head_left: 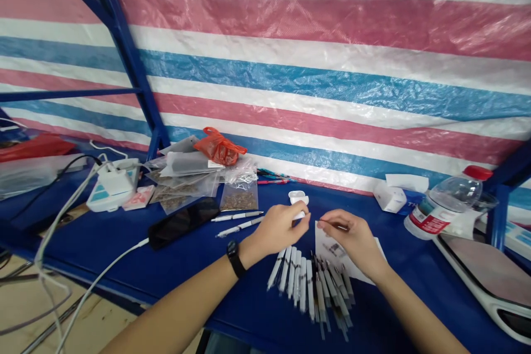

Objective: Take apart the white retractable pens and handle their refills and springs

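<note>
My left hand [285, 227], a black band on its wrist, is closed with its fingers curled beside a small white case [297, 196] whose lid stands up. What the fingers hold, if anything, is hidden. To its right, my right hand [352, 237] pinches thumb against forefinger; a tiny dark bit shows at the tips, too small to name. Below the hands lie a row of white pen barrels [296, 276] and a bundle of pen refills with clear tubes [334, 293]. A printed paper sheet [326, 240] lies partly under my right hand.
Two white pens [238, 228] and a black phone [182, 224] on a cable lie left. Behind are bags of small brown pieces [239, 196] and an orange bag [219, 146]. A plastic bottle [446, 204] and a scale [489, 271] stand right; a power strip [114, 182] sits far left.
</note>
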Demonstrator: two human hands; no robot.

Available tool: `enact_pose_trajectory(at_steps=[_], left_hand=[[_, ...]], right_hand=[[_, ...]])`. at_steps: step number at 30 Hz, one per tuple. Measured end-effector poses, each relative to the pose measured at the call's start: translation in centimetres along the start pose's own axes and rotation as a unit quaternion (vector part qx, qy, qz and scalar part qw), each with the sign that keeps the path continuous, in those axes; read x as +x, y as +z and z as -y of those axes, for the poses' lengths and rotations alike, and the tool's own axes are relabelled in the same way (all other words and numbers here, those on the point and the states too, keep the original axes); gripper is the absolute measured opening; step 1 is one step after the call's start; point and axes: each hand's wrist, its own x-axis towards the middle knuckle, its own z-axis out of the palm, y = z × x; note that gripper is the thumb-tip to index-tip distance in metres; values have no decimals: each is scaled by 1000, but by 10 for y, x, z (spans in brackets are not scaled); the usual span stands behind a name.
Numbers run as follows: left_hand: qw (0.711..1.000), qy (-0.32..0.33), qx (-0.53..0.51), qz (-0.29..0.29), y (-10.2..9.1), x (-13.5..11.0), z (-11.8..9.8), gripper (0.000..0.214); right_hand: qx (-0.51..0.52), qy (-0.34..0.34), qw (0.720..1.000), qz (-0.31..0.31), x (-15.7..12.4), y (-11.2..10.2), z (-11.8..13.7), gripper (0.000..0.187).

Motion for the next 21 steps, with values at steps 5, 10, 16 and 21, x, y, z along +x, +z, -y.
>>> enact_pose_trajectory(at_steps=[5, 10, 16, 21], left_hand=[[999, 37, -32, -4, 8, -9, 1, 22], [997, 44, -67, -14, 12, -8, 4, 18], [998, 25, -46, -18, 17, -8, 2, 22], [999, 1, -10, -34, 11, -5, 4, 19]], right_hand=[[95, -7, 995, 1, -8, 18, 8, 56], [128, -10, 992, -4, -9, 24, 1, 58], [75, -19, 996, -34, -11, 25, -6, 50], [-192, -22, 981, 23, -11, 15, 4, 34]])
